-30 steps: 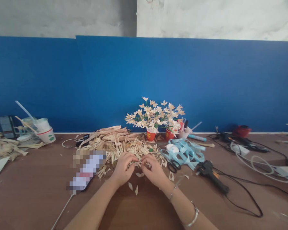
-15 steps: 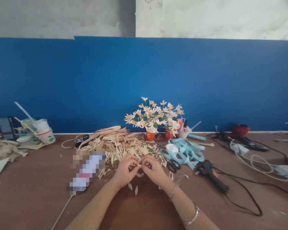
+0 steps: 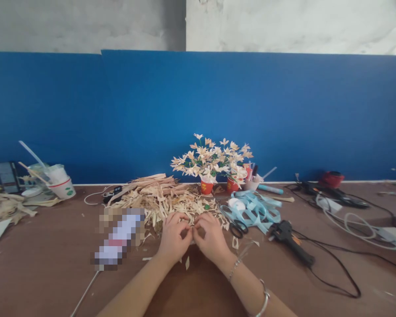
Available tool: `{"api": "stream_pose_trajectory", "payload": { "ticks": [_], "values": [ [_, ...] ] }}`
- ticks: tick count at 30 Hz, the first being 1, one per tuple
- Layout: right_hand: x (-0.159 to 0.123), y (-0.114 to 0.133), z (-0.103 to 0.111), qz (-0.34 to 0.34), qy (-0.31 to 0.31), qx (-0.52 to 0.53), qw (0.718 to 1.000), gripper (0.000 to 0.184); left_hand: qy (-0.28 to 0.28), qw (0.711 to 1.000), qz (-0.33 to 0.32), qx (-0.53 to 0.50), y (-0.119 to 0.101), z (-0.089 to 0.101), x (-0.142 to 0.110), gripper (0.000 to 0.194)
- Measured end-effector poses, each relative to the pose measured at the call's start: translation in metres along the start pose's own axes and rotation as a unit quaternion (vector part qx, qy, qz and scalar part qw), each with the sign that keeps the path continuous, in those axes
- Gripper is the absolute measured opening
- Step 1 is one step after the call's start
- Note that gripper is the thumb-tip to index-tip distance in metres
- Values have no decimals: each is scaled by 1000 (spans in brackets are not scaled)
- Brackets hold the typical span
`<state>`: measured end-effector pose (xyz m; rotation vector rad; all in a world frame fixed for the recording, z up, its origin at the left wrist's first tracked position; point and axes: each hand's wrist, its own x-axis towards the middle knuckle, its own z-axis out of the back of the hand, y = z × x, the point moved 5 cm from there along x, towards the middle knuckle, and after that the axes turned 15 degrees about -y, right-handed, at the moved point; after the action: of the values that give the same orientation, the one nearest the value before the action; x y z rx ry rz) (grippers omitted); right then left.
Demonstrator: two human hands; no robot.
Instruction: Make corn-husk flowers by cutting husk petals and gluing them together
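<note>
My left hand [image 3: 174, 235] and my right hand [image 3: 211, 235] meet fingertip to fingertip above the table in front of a heap of dried husk strips. Thumb and forefinger of each are pinched together on a small pale husk piece, mostly hidden by the fingers. A loose pale petal-shaped piece [image 3: 187, 263] lies on the table just below the hands. Behind them spreads the heap of cream-coloured husk strips [image 3: 152, 198]. A pair of dark-handled scissors [image 3: 239, 229] rests to the right of my right hand.
Pale handmade flowers [image 3: 214, 158] stand in red cups [image 3: 207, 186] at the back. Rightward lie light-blue ribbon [image 3: 251, 209], a black glue gun [image 3: 293, 244] and cables [image 3: 346, 288]. A blurred-out object [image 3: 119, 242] is at the left, with a white cup [image 3: 63, 188] farther off.
Both hands have turned slightly and their fingertips have closed up against each other. The pale sliver seen between them is now mostly covered. My right forearm has shifted a little left and down.
</note>
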<state>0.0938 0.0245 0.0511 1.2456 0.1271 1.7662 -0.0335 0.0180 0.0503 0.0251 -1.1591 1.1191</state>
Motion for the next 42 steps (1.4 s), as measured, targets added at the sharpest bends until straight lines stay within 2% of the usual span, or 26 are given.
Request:
{"api": "stream_pose_trajectory", "payload": {
  "ticks": [3, 7, 12, 14, 18, 21, 30, 37, 42],
  "values": [
    [-1, 4, 1, -4, -17, -29, 999, 11, -27, 999, 13, 22, -4, 1, -2, 15],
    [-3, 5, 2, 0, -45, -68, 997, 12, -34, 998, 23, 36, -6, 0, -3, 15],
    [1, -6, 11, -11, -90, -135, 987, 12, -64, 995, 39, 63, 3, 6, 1, 16],
    [3, -11, 12, -9, -80, -114, 990, 11, -70, 995, 35, 61, 6, 9, 4, 14],
    [3, -13, 5, 17, -40, -27, 999, 16, -42, 998, 14, 32, 7, 7, 5, 15],
    [1, -9, 3, 22, -29, -1, 999, 11, -24, 999, 7, 20, 4, 3, 2, 15],
    [0, 0, 4, 48, 14, -49, 998, 10, 6, 1000, 3, 28, 0, -2, -1, 11],
    [-3, 5, 2, 59, 0, -85, 995, 10, -5, 997, 56, 52, 2, -5, -5, 14],
    [-5, 6, -1, 44, -2, -91, 995, 11, -15, 996, 59, 71, 3, -6, -7, 14]
  ]
}}
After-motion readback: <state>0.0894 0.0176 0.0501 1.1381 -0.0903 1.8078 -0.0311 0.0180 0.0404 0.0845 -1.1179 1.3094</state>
